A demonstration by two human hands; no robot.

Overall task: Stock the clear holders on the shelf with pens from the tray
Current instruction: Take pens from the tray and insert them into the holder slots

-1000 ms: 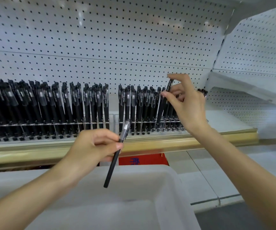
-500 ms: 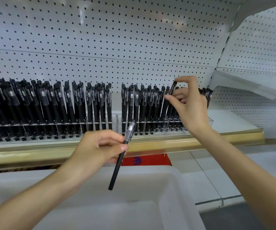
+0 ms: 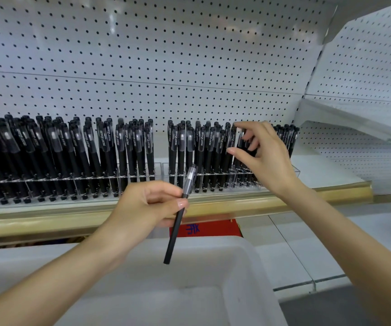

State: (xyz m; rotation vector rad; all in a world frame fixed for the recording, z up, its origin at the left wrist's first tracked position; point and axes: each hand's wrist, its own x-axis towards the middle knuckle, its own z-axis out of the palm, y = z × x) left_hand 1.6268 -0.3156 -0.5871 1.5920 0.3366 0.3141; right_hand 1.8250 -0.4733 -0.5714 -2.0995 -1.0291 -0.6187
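Note:
My left hand [image 3: 147, 205] grips one black pen [image 3: 176, 225] by its upper half; the pen slants with its clear cap up, over the white tray [image 3: 241, 267]. My right hand [image 3: 263, 158] hovers in front of the right clear holder [image 3: 213, 180], its fingers spread and relaxed around the tops of the standing black pens [image 3: 215, 147], holding nothing. The left clear holder [image 3: 72, 187] is packed with upright black pens. The tray's inside shows no pens in view.
The holders stand on a shelf with a gold front rail [image 3: 307, 196], backed by white pegboard [image 3: 166, 67]. A red box [image 3: 206, 228] sits below the shelf. Bare shelf surface [image 3: 326, 170] lies right of the holders. A side pegboard panel [image 3: 366, 90] closes the right.
My right hand has let go of the pen it was lowering into the right holder and its fingers have opened. My left hand with its pen has barely moved.

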